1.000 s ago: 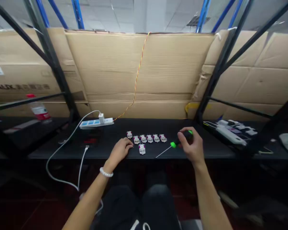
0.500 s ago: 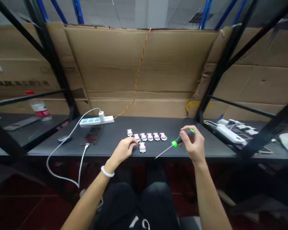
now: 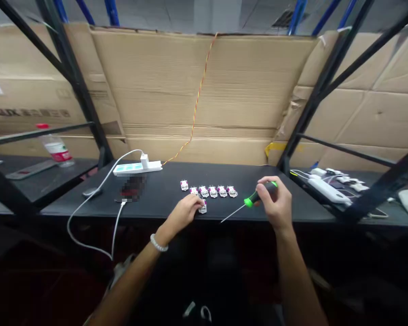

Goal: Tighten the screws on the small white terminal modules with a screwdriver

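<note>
My right hand (image 3: 275,204) is closed around a screwdriver (image 3: 249,202) with a black and green handle; its thin shaft points down-left over the black table (image 3: 163,199). My left hand (image 3: 187,212) rests on the table near the front edge, with its fingers curled onto a small white and pink part (image 3: 202,207). Behind it lies a row of several similar small parts (image 3: 212,191). A bead bracelet circles my left wrist.
A white power strip (image 3: 136,168) with a plugged charger and a white cable (image 3: 88,213) lies at the back left. A plastic bottle (image 3: 54,147) stands on the left shelf. Another power strip and adapters (image 3: 326,188) lie at right. Cardboard sheets (image 3: 204,95) and black frame bars (image 3: 312,95) ring the table.
My left hand has slid right onto the lone part by the front edge. My right hand has kept the screwdriver, shifting slightly. The camera has tilted a little.
</note>
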A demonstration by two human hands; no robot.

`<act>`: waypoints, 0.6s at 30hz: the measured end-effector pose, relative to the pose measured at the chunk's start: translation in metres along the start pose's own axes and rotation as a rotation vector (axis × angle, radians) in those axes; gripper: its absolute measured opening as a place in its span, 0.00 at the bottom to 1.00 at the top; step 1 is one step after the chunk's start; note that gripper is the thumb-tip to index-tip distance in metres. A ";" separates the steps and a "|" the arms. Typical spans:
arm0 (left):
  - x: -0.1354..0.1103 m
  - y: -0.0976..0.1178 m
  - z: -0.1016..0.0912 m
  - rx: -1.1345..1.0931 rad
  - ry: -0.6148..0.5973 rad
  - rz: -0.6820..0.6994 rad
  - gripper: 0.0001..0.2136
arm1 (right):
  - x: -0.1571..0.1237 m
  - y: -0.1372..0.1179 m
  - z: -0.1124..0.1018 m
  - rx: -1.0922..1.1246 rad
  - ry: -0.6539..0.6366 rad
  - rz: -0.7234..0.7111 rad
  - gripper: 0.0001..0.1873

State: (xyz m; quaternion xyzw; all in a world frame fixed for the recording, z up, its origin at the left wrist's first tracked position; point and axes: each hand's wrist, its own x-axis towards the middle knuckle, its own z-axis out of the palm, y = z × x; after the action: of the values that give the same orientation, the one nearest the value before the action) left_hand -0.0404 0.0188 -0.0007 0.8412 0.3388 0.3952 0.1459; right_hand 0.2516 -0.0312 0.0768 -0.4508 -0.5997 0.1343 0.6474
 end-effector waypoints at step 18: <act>-0.002 0.003 0.017 0.182 -0.054 0.025 0.09 | -0.001 -0.001 0.003 0.001 -0.008 0.019 0.15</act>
State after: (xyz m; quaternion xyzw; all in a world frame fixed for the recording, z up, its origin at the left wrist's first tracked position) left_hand -0.0269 0.0155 -0.0117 0.8656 0.3586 0.3417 0.0732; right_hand 0.2488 -0.0313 0.0761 -0.4558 -0.5979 0.1424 0.6438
